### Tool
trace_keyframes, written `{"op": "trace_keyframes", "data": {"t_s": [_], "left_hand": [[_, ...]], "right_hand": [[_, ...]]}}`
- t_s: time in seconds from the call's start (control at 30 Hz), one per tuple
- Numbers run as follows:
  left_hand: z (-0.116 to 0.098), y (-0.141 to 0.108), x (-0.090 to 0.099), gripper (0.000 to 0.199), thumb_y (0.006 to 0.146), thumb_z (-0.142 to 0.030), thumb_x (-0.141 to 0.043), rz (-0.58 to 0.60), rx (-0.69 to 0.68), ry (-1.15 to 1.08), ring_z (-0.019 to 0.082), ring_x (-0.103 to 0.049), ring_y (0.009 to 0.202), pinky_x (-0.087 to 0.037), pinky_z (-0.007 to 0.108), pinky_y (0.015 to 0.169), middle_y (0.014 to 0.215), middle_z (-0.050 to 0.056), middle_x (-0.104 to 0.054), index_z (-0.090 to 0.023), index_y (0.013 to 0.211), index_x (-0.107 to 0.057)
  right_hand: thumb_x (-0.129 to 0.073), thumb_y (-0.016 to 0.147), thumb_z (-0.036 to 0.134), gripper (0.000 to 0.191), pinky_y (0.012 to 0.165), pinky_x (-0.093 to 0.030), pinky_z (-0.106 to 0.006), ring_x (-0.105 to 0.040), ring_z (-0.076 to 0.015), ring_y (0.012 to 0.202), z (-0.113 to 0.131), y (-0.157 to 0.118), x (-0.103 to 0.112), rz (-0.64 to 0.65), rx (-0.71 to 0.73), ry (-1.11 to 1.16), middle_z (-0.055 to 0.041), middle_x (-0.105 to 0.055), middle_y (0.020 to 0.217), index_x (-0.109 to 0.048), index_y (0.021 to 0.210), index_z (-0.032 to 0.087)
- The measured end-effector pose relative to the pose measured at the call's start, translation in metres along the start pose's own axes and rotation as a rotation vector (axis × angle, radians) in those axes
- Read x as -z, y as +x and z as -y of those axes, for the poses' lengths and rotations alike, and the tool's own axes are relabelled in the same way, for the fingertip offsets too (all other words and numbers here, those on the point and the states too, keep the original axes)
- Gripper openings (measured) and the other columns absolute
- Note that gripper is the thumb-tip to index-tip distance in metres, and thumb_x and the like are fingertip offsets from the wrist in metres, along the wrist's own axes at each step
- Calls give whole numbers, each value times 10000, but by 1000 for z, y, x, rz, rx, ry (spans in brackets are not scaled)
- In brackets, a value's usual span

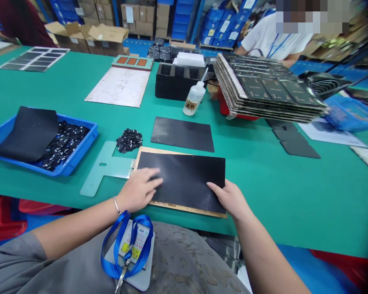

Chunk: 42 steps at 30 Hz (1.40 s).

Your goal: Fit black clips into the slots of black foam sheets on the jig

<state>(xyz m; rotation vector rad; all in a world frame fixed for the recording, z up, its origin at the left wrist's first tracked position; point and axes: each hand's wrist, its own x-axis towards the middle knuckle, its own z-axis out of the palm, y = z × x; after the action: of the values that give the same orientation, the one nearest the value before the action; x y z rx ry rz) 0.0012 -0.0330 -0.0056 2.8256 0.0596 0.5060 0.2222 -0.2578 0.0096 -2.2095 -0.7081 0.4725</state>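
Note:
A thin black sheet [184,177] lies over a tan board [162,205], whose edges show along the top left and the front. My left hand [139,188] rests on the sheet's left end with its fingers spread, slightly blurred. At the sheet's right edge my right hand [230,198] grips it, thumb on top and fingers underneath. A pale green plate [102,169] joins the board's left side at a metal hinge. Behind the board lies a second dark sheet [182,134], and a heap of small black pieces [129,140] sits to its left.
A blue tray [79,157] of small black parts and a bent black sheet stands at left. Behind are a squeeze bottle [194,98], a black box [171,81] and a tall stack of panels [263,85]. A person in white [266,34] is across the table.

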Motion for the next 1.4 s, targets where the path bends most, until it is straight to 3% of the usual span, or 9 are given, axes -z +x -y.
{"op": "trace_keyframes", "data": {"t_s": [0.07,0.17,0.67,0.93,1.4], "left_hand": [[-8,-8,-9,311,878,-259,-440,133,-214,-46,207,-428,1211,-263,408,1059,1288,25,-525,-254,1167,-557],[-12,-16,-20,330,906,-308,-396,210,-309,-42,203,-429,1218,-247,391,1064,1278,0,-548,-241,1201,-530],[-10,-15,-24,347,898,-276,-408,252,-297,-29,193,-404,1256,-208,383,1089,1307,-9,-527,-244,1226,-516],[-7,-18,-28,350,905,-303,-405,223,-310,-27,191,-405,1253,-179,379,1098,1298,-10,-536,-250,1236,-507],[-11,-14,-21,356,893,-272,-402,313,-259,-29,191,-375,1278,-204,409,1086,1325,-14,-509,-262,1234,-504]], "right_hand": [[-552,771,459,445,846,-472,-375,-588,-286,1010,0,0,-1,-10,7,-20,-99,-644,1087,-605,1091,154],[-542,771,472,456,837,-477,-370,-585,-286,1018,-1,-1,-2,-21,8,-34,-101,-641,1093,-601,1095,157],[-554,770,475,458,840,-483,-377,-598,-276,995,-5,2,0,-15,16,36,-94,-641,1094,-592,1101,161],[-540,775,489,478,848,-477,-386,-579,-288,1033,-4,3,1,-21,15,-81,-101,-630,1117,-583,1125,165],[-558,775,473,483,862,-471,-395,-590,-280,1007,-5,7,0,-22,23,-65,-99,-635,1105,-577,1145,163]]}}
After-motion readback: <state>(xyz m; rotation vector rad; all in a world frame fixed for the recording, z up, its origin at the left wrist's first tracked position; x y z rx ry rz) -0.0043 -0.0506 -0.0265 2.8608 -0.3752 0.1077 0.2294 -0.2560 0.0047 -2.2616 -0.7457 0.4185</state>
